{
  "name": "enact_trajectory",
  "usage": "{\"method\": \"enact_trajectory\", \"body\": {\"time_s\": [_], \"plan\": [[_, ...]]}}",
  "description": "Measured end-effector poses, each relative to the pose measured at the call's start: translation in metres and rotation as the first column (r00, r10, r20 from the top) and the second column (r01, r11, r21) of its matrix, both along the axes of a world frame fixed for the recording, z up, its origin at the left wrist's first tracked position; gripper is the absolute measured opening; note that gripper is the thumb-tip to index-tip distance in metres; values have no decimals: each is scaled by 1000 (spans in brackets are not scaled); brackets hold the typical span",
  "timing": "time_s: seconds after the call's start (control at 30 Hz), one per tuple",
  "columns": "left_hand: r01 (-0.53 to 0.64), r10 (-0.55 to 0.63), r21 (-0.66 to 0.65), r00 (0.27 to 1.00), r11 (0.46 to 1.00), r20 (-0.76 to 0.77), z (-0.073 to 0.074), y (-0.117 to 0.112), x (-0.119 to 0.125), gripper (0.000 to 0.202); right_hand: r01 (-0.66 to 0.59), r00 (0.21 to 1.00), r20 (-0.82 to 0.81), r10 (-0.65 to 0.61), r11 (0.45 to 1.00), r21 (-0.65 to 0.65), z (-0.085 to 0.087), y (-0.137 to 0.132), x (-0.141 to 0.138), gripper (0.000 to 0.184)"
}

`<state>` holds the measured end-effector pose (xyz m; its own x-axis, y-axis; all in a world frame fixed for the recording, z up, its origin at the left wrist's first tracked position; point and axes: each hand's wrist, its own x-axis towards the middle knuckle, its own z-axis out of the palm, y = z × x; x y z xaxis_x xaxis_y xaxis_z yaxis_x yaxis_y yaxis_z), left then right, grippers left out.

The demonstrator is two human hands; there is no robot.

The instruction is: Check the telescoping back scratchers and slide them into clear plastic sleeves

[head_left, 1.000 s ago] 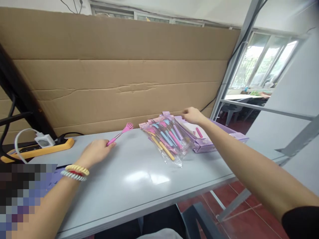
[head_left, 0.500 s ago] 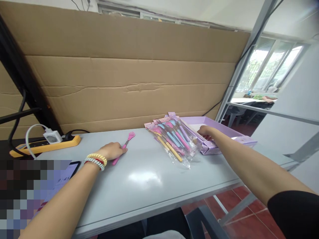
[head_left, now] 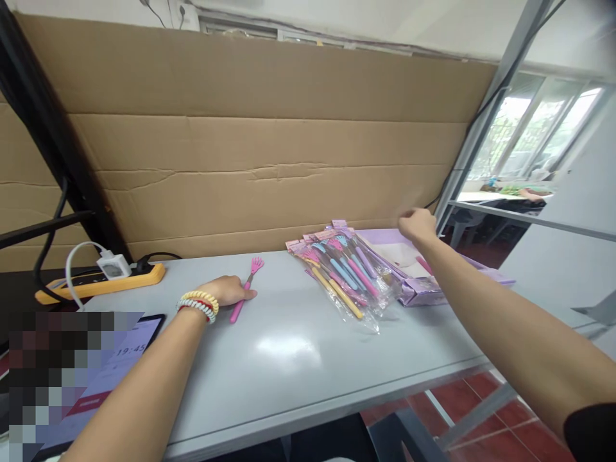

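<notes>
My right hand (head_left: 418, 224) has lifted clear of the purple box (head_left: 428, 295), fingers curled shut; I cannot tell if it carries anything. My left hand (head_left: 226, 290) still grips the pink back scratcher (head_left: 252, 273), which lies on the surface (head_left: 298, 359) near the bagged scratchers (head_left: 344, 276).

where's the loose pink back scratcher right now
The pink back scratcher lies on the grey table left of centre in the head view, handle touched by the left hand, between the yellow power strip and the pile of bagged scratchers.

The worktop (head_left: 298, 359) holds one pink scratcher (head_left: 245, 292), one purple box (head_left: 428, 292), one yellow power strip (head_left: 103, 283), one tablet (head_left: 129, 350). One pile of bagged scratchers (head_left: 344, 276) sits there, its packs too overlapped to count.
</notes>
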<state>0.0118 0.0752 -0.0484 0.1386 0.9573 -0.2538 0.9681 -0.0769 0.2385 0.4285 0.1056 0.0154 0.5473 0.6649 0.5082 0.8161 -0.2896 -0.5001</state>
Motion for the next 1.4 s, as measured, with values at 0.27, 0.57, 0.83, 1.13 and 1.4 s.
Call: {"method": "enact_trajectory", "body": {"time_s": [0.27, 0.57, 0.83, 1.13, 1.4], "plan": [[91, -91, 50, 996, 995, 16, -5, -15, -8, 50, -713, 685, 130, 717, 624, 320, -3, -36, -144, 8], [40, -37, 86, 998, 996, -45, -6, -20, -3, 54, -853, 249, -551, 796, 450, 265, -99, -55, -202, 7], [-165, 185, 215, 980, 963, -76, -14, -18, 10, 62, -834, 7, -725, 689, 404, 375, -93, -45, -195, 52], [-114, 122, 103, 989, 988, -82, -6, -21, 9, 53, -932, 360, -240, 902, 356, -61, -106, -45, -192, 64], [-75, 79, 35, 991, 997, -112, -5, -22, 12, 52, -943, 269, 9, 963, 265, -203, -104, -51, -195, 44]]}}
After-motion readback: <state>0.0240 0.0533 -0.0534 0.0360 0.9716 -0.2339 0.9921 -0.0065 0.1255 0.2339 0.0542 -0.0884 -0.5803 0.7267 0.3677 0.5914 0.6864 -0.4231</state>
